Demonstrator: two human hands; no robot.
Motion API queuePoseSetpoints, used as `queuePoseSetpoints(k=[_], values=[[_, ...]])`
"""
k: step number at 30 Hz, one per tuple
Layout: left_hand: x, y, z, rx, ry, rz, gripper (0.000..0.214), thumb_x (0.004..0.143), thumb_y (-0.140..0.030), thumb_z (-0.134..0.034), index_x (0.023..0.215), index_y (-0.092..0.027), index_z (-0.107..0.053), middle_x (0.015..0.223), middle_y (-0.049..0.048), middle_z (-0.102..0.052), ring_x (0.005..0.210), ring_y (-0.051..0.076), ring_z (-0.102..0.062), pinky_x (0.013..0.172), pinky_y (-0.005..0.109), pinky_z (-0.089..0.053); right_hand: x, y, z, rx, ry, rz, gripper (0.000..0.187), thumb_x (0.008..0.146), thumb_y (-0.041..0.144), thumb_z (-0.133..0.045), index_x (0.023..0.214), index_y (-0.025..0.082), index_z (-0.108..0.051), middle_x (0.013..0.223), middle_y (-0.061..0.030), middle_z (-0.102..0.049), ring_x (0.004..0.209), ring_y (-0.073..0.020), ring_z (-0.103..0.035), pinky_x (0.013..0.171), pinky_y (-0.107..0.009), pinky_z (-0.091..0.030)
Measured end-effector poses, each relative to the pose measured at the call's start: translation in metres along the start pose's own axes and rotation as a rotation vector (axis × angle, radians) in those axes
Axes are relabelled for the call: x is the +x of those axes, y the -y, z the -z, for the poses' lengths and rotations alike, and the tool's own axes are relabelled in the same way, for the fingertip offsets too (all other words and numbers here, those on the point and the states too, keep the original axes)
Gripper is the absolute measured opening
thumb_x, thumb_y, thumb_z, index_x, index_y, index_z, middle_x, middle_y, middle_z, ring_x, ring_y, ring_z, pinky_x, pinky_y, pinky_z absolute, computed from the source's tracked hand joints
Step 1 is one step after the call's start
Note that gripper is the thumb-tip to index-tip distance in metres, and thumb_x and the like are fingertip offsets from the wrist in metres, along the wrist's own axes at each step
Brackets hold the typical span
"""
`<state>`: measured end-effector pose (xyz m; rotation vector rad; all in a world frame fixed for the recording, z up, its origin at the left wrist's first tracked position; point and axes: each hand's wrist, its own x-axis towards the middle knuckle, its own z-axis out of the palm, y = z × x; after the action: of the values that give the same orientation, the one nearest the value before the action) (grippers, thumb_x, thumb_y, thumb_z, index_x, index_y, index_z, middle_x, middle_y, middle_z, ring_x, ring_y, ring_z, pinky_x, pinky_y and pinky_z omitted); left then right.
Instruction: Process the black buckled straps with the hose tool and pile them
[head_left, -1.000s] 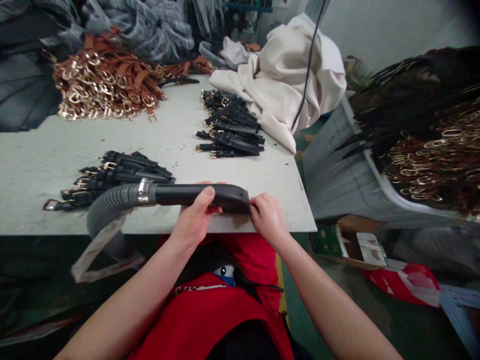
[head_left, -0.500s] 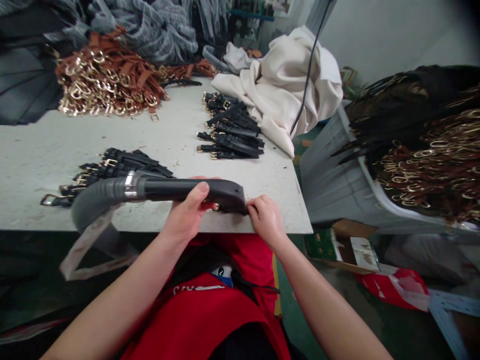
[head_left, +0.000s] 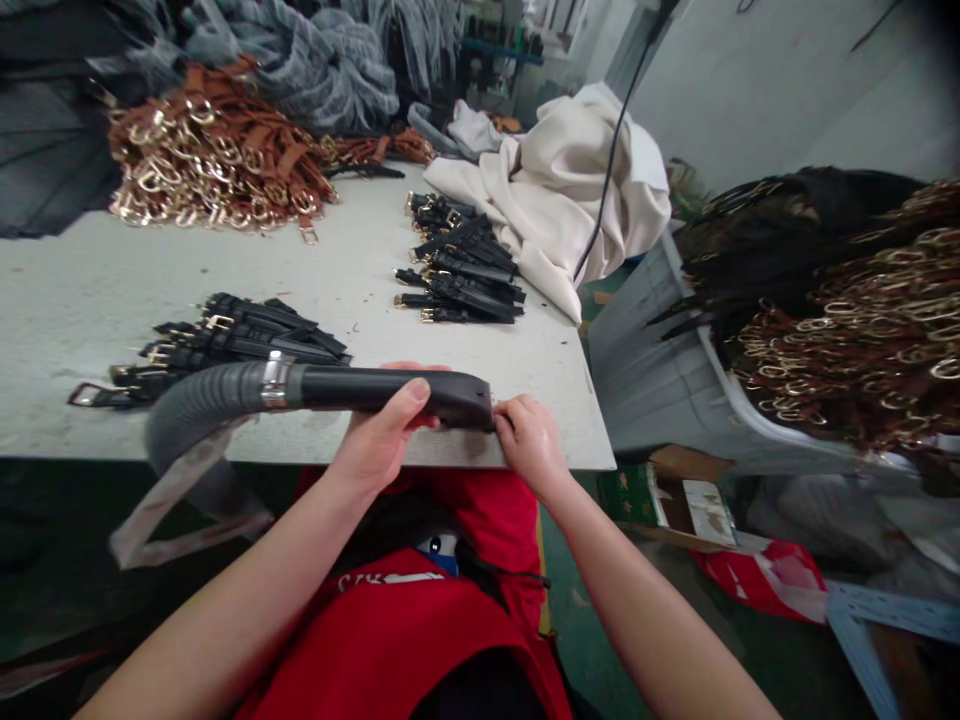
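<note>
My left hand [head_left: 379, 445] is wrapped round a black tube-like nozzle [head_left: 352, 388], its thumb lying along the near side. From the nozzle's left end a ribbed grey hose [head_left: 202, 390] curves down past the table edge, joined by a metal clamp [head_left: 274, 382]. At the nozzle's right tip my right hand [head_left: 531, 432] is closed in a pinch; whatever lies between its fingers is hidden. Black buckled straps [head_left: 247, 335] form a fanned pile behind the hose. A second pile of black straps [head_left: 469, 270] lies farther back, beyond the nozzle.
Brown straps with gold buckles [head_left: 217, 160] are heaped at the back left of the pale table [head_left: 97, 290]. Cream cloth [head_left: 555, 190] hangs over its far right corner, with a black cord [head_left: 611, 180] across it. On the right stands a grey bin [head_left: 645, 340] full of straps; an open carton [head_left: 686, 500] lies below.
The camera view has shifted slightly. The nozzle sits a little lower in view and covers the gold fitting seen under it before. Both hands keep about the same place.
</note>
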<state>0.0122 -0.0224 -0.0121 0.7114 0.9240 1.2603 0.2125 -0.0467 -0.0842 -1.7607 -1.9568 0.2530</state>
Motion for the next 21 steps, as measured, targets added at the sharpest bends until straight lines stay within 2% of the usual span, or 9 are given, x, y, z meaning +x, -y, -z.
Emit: queuePoseSetpoints(k=[2,4,7,10,13,16,21], values=[[-0.004,-0.006,0.011,0.036,-0.015,-0.040,0.038,0.059,-0.039,-0.085,0.085,-0.020,-0.063,0.088,0.0048,-0.075,0.068,0.017,-0.065,0.051,0.024,-0.048,-0.002,-0.002,0.004,0.060,0.026,0.036,0.019,0.091,0.019,-0.047,0.092,0.022,-0.066,0.090,-0.0075,-0.065,0.089,-0.0234,-0.058,0.081,-0.037,-0.043],[-0.010,-0.003,0.014,0.072,-0.005,-0.046,0.035,0.061,-0.037,-0.084,0.084,-0.020,-0.063,0.091,0.0050,-0.075,0.068,0.016,-0.064,0.052,0.024,-0.048,-0.003,-0.005,0.007,0.110,0.050,0.060,0.018,0.089,0.019,-0.048,0.095,0.022,-0.065,0.092,-0.0077,-0.066,0.091,-0.0237,-0.059,0.083,-0.038,-0.044],[-0.015,0.011,0.003,0.093,0.039,-0.050,0.032,0.062,-0.036,-0.083,0.082,-0.020,-0.064,0.091,0.0046,-0.075,0.064,0.013,-0.061,0.054,0.024,-0.047,-0.004,-0.010,0.008,0.122,0.056,0.057,0.016,0.087,0.018,-0.050,0.091,0.022,-0.065,0.092,-0.0081,-0.064,0.089,-0.0240,-0.058,0.081,-0.038,-0.044],[-0.009,0.018,-0.009,0.043,0.023,-0.022,0.036,0.059,-0.040,-0.083,0.082,-0.019,-0.063,0.089,0.0052,-0.075,0.065,0.015,-0.062,0.053,0.025,-0.047,-0.004,-0.011,0.007,0.113,0.059,0.059,0.014,0.086,0.017,-0.050,0.086,0.021,-0.063,0.088,-0.0082,-0.063,0.085,-0.0241,-0.057,0.077,-0.037,-0.045],[-0.004,0.010,-0.006,0.017,-0.012,0.044,0.042,0.056,-0.042,-0.085,0.083,-0.019,-0.062,0.085,0.0051,-0.074,0.068,0.018,-0.064,0.051,0.025,-0.047,-0.003,-0.009,0.005,0.127,0.044,0.047,0.014,0.087,0.018,-0.050,0.085,0.021,-0.064,0.087,-0.0074,-0.062,0.085,-0.0235,-0.058,0.077,-0.036,-0.045],[-0.010,0.006,0.002,0.031,-0.020,0.005,0.039,0.057,-0.038,-0.085,0.083,-0.020,-0.062,0.087,0.0040,-0.075,0.071,0.017,-0.065,0.052,0.024,-0.047,-0.003,-0.008,0.005,0.144,0.034,0.043,0.014,0.088,0.019,-0.051,0.085,0.022,-0.065,0.087,-0.0066,-0.062,0.086,-0.0228,-0.058,0.079,-0.036,-0.044],[-0.015,0.019,-0.008,0.039,0.028,-0.023,0.033,0.062,-0.036,-0.082,0.083,-0.019,-0.064,0.092,0.0050,-0.074,0.071,0.016,-0.064,0.054,0.024,-0.047,-0.002,-0.010,0.006,0.120,0.034,0.017,0.015,0.085,0.016,-0.051,0.081,0.022,-0.064,0.085,-0.0058,-0.061,0.083,-0.0219,-0.058,0.076,-0.035,-0.045]])
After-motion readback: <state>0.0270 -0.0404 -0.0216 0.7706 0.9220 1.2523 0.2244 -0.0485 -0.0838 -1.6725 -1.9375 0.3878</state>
